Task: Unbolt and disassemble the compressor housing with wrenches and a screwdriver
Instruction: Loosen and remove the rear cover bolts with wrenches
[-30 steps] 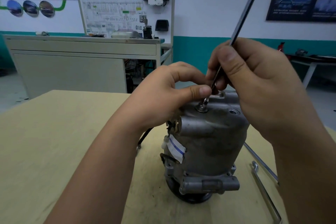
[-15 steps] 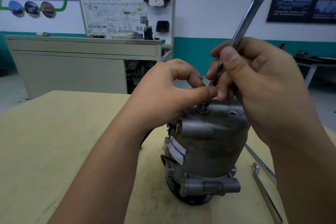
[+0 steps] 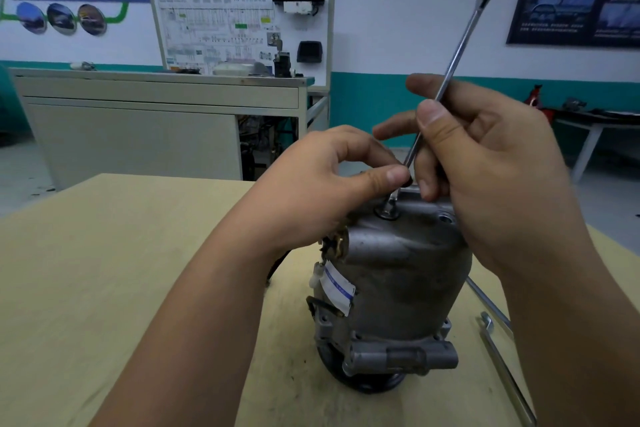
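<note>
While right hand (image 3: 491, 177) holds tilted wrench (image 3: 460, 48), left hand (image 3: 322, 184) pinches low

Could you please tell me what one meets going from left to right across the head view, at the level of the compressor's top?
In order: left hand → bolt on the compressor → right hand. The wrench slants across the right hand, so I leave it out.

A gray compressor (image 3: 398, 270) stands on the table (image 3: 104, 270). On top of the compressor is a bolt (image 3: 386, 212), and a long wrench (image 3: 457, 55) sits on it, leaning. The right hand (image 3: 485, 177) holds the wrench above the compressor. The left hand (image 3: 318, 184) pinches it just over the bolt.
</note>
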